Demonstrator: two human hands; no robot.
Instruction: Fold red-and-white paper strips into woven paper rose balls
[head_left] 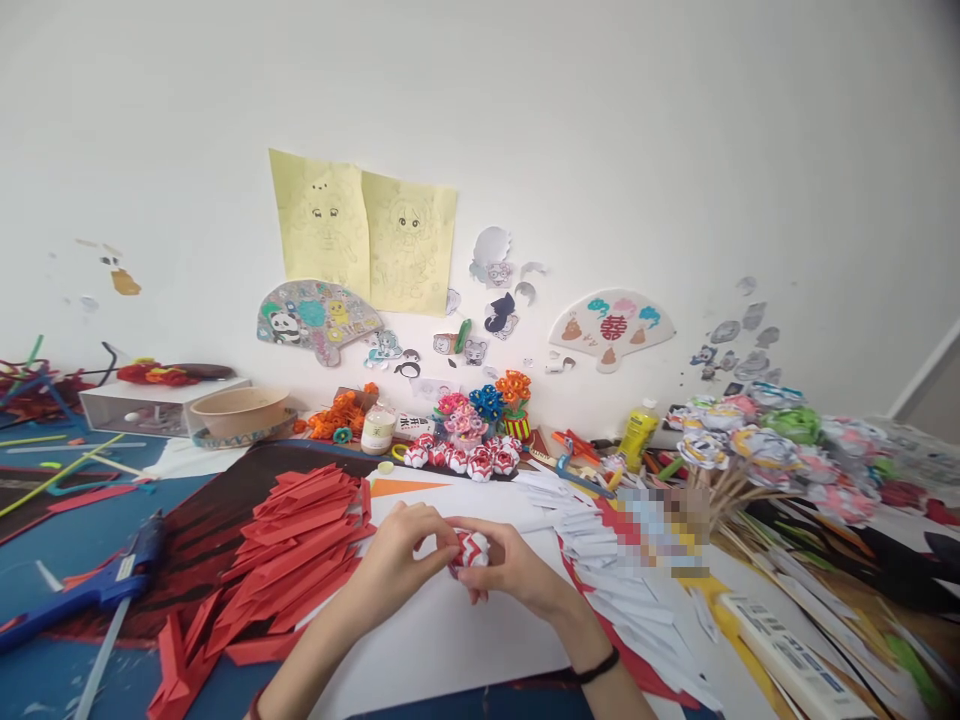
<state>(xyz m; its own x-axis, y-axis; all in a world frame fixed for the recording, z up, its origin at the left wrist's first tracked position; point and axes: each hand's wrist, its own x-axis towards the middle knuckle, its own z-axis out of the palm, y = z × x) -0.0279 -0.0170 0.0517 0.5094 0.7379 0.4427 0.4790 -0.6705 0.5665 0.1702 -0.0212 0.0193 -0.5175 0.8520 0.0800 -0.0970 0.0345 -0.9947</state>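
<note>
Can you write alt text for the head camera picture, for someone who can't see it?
The left hand and right hand together hold a small red-and-white paper ball above a white sheet on a cluttered craft table. Piles of red folded pieces lie at left, white folded pieces at right, with a blue glue gun far left.

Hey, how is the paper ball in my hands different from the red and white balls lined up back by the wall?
The held ball is single, gripped between left hand and right hand over the white sheet; the row of balls is a cluster resting untouched by the wall. The hands hide part of the held ball; the row of balls shows fully. Both are round, red and white.
</note>
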